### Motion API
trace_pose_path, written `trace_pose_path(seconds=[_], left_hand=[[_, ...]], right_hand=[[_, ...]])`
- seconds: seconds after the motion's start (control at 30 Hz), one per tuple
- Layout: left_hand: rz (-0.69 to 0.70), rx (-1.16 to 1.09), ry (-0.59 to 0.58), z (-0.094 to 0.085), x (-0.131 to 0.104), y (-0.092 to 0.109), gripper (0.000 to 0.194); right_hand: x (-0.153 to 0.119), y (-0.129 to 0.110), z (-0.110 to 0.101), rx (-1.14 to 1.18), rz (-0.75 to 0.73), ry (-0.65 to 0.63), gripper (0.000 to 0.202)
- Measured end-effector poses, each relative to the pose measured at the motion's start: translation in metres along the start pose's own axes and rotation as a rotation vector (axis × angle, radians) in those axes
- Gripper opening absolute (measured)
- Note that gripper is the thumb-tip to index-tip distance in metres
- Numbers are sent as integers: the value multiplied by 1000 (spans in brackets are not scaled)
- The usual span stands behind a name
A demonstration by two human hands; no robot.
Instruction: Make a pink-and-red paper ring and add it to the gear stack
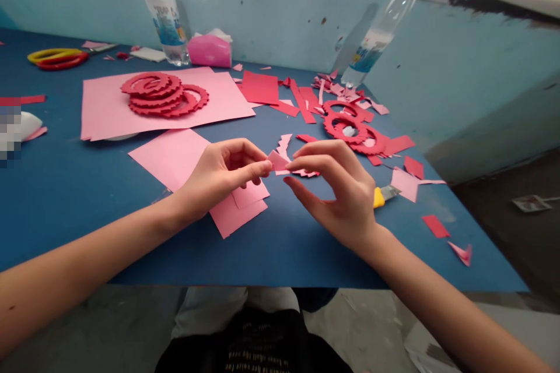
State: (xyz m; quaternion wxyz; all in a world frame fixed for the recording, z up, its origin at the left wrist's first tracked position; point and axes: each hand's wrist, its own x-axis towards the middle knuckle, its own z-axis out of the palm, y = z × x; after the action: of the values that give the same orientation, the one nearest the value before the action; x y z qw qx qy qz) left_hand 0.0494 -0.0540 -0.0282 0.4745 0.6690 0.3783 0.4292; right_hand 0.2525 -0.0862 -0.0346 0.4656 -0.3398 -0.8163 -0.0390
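My left hand (225, 169) pinches a small folded piece of pink paper (278, 161) between thumb and fingers. My right hand (343, 195) is at the paper's other edge, its fingertips at or very near it, with the thumb apart below. Under my left hand lie square pink paper sheets (172, 154), partly covered by it. Behind the folded piece is a zigzag-edged pink strip (283, 143). A yellow cutter knife (378, 197) with its blade out rests beside my right hand, partly hidden by it.
Red toothed paper rings (151, 102) are piled on a large pink sheet (102, 105); more red rings (345, 128) lie at right among scraps. Two plastic bottles (164, 17) (371, 41), a pink tissue pack (210, 50) and scissors (61, 59) stand or lie along the wall.
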Motion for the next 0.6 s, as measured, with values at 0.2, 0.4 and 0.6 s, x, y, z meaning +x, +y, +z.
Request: trace_pose_path(seconds=[0.2, 0.4, 0.6], left_hand=[[44, 44, 16, 1, -1, 2, 23], [55, 63, -1, 2, -1, 2, 20], [90, 101, 11, 2, -3, 1, 12]], right_hand=[[0, 1, 0, -10, 52, 51, 7], [0, 1, 0, -49, 18, 14, 9], [1, 4, -2, -46, -43, -56, 11]])
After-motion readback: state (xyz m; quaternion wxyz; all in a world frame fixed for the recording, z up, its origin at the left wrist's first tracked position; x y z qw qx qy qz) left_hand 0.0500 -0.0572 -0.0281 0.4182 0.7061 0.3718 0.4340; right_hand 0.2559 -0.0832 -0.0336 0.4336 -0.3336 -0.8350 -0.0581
